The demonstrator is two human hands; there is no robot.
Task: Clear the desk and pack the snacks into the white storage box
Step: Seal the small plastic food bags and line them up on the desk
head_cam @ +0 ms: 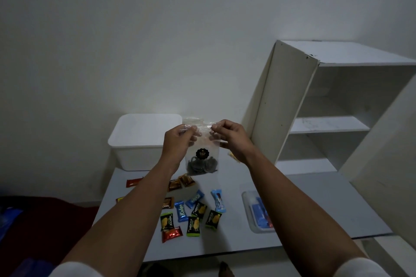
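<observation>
Both my hands hold a clear plastic bag (202,157) up above the desk; it carries a round black label and dark snacks at its bottom. My left hand (179,144) pinches its top left corner, and my right hand (229,137) pinches the top right. The white storage box (139,141) stands at the desk's back left, just left of the bag. Several small wrapped snacks (191,211) in green, blue, brown and red wrappers lie scattered on the grey desk (225,236) below my arms.
A white shelf unit (326,108) rises at the back right of the desk. A clear tray (249,216) with blue items sits on the desk's right side. A yellow wrapper (233,157) lies behind my right wrist. Dark red fabric (45,220) lies off the desk's left edge.
</observation>
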